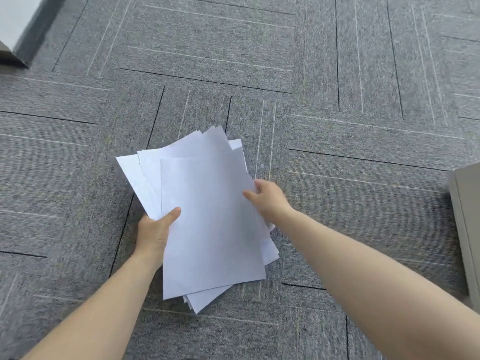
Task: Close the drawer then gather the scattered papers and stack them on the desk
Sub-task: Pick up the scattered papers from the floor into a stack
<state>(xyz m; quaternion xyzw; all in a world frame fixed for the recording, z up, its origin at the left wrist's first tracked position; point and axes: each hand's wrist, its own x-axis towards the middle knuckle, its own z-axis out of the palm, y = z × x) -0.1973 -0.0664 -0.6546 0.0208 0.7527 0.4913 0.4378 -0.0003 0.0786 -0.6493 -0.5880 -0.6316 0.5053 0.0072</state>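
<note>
White papers, fanned and uneven, were held above the grey carpet, pinched at the left edge by the left hand and at the right edge by the right hand. Being light, limp and slippery, such sheets are probably best gripped at both sides.

Head-mounted wide-angle view. We look steeply down from above at the grey carpet floor, close enough that both forearms enter from the bottom edge toward frame centre. Straight carpet lines bow near the margins. No second view shares the scene.
</note>
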